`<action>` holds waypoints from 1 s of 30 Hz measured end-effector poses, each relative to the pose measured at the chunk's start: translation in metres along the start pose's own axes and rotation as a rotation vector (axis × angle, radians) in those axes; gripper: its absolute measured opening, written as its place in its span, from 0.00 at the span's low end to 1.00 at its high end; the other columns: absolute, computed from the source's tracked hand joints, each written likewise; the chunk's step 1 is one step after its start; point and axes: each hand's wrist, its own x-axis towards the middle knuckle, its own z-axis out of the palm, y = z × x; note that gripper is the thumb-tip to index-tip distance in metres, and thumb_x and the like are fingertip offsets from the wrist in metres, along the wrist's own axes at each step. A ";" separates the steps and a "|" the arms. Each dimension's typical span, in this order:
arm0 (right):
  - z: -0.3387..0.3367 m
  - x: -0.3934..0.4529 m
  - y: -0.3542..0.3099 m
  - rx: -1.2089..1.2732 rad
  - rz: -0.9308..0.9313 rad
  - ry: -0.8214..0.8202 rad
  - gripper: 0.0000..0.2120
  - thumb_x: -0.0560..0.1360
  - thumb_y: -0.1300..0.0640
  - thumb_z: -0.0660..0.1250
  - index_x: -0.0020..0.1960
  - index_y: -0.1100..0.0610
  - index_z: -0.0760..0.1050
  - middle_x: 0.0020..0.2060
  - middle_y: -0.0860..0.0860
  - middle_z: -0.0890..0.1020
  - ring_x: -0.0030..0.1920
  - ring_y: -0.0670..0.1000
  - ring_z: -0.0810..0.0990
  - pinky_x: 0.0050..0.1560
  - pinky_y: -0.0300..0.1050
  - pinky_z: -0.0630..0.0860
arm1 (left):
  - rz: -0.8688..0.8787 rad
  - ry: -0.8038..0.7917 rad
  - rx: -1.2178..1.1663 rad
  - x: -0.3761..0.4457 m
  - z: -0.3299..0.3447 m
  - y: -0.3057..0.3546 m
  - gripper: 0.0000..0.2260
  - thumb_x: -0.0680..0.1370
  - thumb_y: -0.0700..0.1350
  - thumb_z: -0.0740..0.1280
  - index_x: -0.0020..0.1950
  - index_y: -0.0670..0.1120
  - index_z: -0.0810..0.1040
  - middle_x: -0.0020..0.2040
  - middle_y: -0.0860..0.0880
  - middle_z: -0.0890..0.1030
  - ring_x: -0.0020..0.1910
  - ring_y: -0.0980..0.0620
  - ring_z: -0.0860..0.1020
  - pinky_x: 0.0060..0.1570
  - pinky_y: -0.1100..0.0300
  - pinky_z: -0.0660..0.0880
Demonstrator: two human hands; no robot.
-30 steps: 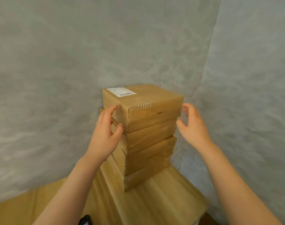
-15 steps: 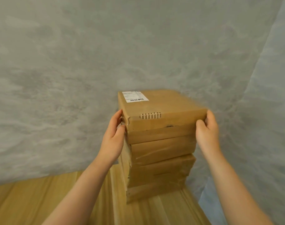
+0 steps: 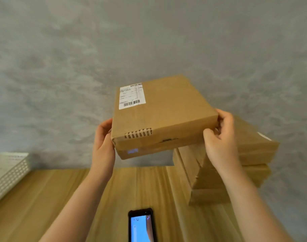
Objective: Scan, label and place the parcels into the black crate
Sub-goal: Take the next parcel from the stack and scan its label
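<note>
The flat cardboard parcel (image 3: 164, 117), judged stiff and fairly light, is gripped at opposite side edges by the left hand (image 3: 103, 145) and the right hand (image 3: 219, 142), fingers curled round it

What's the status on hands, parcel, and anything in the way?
Left hand and right hand grip the parcel at its sides, held above the table. Phone lies below; stack of parcels at right. Black crate not in view.
</note>
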 end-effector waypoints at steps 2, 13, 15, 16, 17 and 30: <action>0.035 -0.022 -0.004 0.037 0.018 -0.043 0.24 0.76 0.71 0.60 0.61 0.45 0.68 0.54 0.40 0.77 0.52 0.34 0.78 0.48 0.30 0.75 | -0.025 0.016 0.019 0.003 -0.045 -0.003 0.13 0.82 0.40 0.59 0.62 0.53 0.76 0.60 0.52 0.81 0.57 0.53 0.80 0.52 0.57 0.75; 0.181 -0.166 0.055 0.058 0.451 -0.171 0.20 0.72 0.76 0.57 0.55 0.55 0.70 0.50 0.51 0.80 0.43 0.41 0.81 0.37 0.35 0.77 | -0.225 -0.035 0.197 -0.030 -0.235 -0.056 0.21 0.82 0.36 0.59 0.72 0.56 0.68 0.66 0.58 0.77 0.63 0.62 0.77 0.59 0.61 0.73; 0.189 -0.190 0.064 -0.005 0.518 -0.211 0.19 0.73 0.74 0.59 0.55 0.53 0.69 0.50 0.51 0.80 0.45 0.44 0.81 0.37 0.35 0.74 | -0.274 -0.044 0.225 -0.039 -0.254 -0.066 0.22 0.82 0.37 0.59 0.73 0.55 0.68 0.67 0.59 0.77 0.63 0.63 0.76 0.59 0.62 0.73; 0.191 -0.200 0.068 -0.047 0.533 -0.222 0.19 0.73 0.73 0.60 0.56 0.53 0.69 0.49 0.50 0.80 0.46 0.44 0.80 0.37 0.35 0.72 | -0.302 -0.052 0.233 -0.043 -0.262 -0.072 0.22 0.82 0.36 0.59 0.74 0.54 0.68 0.67 0.58 0.77 0.63 0.63 0.76 0.61 0.61 0.73; 0.193 -0.208 0.070 -0.088 0.542 -0.225 0.18 0.73 0.72 0.61 0.56 0.53 0.69 0.48 0.49 0.80 0.46 0.43 0.79 0.37 0.33 0.72 | -0.331 -0.060 0.243 -0.046 -0.270 -0.077 0.22 0.82 0.36 0.59 0.74 0.53 0.69 0.67 0.57 0.77 0.63 0.62 0.76 0.63 0.58 0.73; 0.160 -0.219 0.069 -0.445 0.436 -0.401 0.17 0.76 0.65 0.61 0.57 0.46 0.72 0.47 0.45 0.79 0.41 0.53 0.79 0.39 0.45 0.73 | -0.410 -0.112 0.377 -0.050 -0.301 -0.095 0.16 0.82 0.39 0.62 0.63 0.57 0.75 0.56 0.57 0.82 0.55 0.63 0.80 0.50 0.66 0.76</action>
